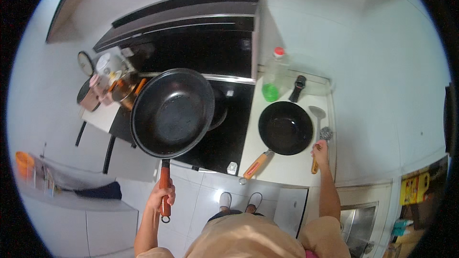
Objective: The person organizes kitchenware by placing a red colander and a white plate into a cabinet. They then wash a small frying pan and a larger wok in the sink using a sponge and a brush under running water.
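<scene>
My left hand (pixel 163 196) grips the reddish-brown wooden handle of a large black wok (pixel 173 114), raised in front of the black cooktop (pixel 229 132) with its inside facing me. On the white counter to the right rests a smaller black pan (pixel 285 128) with a light wooden handle. Beyond it, my right hand (pixel 320 151) is at a metal spatula (pixel 317 122) with a wooden handle lying on the counter. A steel wool scrubber (pixel 325 133) is just above my right fingers; whether they pinch the scrubber or the spatula handle I cannot tell.
Behind the small pan stand a plastic bottle of green liquid (pixel 271 87) and a black object (pixel 297 88). A range hood (pixel 193 36) overhangs the cooktop. Left of the wok are a copper-coloured pot (pixel 123 95) and a pink pot (pixel 88 97). A sink (pixel 359 224) lies at lower right.
</scene>
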The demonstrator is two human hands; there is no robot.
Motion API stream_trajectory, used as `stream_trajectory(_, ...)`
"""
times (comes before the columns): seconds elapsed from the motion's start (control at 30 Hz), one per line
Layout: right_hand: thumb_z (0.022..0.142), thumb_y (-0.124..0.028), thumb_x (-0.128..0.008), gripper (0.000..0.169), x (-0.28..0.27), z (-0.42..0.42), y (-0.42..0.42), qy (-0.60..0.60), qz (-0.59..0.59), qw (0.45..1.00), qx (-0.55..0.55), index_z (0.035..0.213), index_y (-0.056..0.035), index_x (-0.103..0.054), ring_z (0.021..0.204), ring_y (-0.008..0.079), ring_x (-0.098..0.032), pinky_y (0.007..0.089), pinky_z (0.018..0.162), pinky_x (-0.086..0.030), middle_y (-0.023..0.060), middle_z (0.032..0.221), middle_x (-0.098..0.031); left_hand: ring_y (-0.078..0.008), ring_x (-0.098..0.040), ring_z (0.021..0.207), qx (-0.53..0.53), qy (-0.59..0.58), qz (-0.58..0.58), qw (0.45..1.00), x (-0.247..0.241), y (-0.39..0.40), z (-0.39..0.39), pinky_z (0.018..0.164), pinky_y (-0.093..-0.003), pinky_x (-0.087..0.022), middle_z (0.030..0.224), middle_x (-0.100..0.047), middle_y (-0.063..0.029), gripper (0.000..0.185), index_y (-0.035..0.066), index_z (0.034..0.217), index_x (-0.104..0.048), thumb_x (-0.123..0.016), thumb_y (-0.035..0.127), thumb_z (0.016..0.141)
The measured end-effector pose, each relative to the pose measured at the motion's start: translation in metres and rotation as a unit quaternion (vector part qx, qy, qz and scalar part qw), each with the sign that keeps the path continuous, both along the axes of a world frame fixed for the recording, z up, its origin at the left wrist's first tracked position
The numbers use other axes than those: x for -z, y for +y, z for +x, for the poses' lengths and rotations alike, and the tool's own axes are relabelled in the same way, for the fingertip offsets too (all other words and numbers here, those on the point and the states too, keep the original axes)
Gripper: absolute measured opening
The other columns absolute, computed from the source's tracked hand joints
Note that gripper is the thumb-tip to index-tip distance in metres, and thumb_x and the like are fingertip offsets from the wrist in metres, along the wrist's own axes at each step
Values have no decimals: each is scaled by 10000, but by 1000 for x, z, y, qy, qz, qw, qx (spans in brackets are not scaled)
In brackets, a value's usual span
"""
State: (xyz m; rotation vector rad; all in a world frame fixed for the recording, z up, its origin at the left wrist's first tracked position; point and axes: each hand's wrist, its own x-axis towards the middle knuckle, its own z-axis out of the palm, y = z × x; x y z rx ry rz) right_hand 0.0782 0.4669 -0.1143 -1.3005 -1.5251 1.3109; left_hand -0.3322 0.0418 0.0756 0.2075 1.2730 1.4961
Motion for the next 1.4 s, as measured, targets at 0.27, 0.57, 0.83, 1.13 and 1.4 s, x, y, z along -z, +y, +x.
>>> stream_trajectory(0.27,749,-127,-599,380,-8,-8,-9,-393,194,898,-53,1072,-63,-410,805,350,-574,409,696,-461,183,892,-567,-153,-435,376,28,42,-23,998,-47,-48,25,350,-261,-361,575,-446,-73,383,52,915,-366,-582,14,602)
stream_trajectory(0.57,853,-227,-520,256,-65,-2,-158,-38,28,999,27,1033,-48,-545,834,143,-573,293,709,-465,64,973,-577,-163,-463,400,321,56,-56,944,-59,-53,-8,382,-268,-384,576,-455,-76,417,35,952,-343,-559,-32,601)
stream_trajectory(0.83,863,-503,-403,630,-152,46,-402,244,-29,951,189,1333,-108,-262,1128,202,-424,333,906,-382,62,1269,-404,-161,-496,454,652,87,-75,749,-35,-6,37,413,-275,-406,626,-483,-78,594,-15,1173,-285,-552,-45,644)
stream_trajectory(1.13,733,-109,-561,634,-119,190,-542,39,80,869,486,1303,-23,-297,1109,224,-415,308,963,-296,139,1229,-422,-128,-480,499,833,121,-34,539,-28,64,239,430,-262,-401,667,-466,-45,376,21,1033,-387,-578,71,713)
stream_trajectory(1.4,808,-181,-459,516,-114,373,-511,-51,-109,854,506,1270,-12,-306,1051,264,-463,345,856,-387,168,1192,-433,-329,-559,653,799,504,189,267,-2,128,448,595,-398,-452,702,-562,-181,357,4,995,-416,-580,115,697)
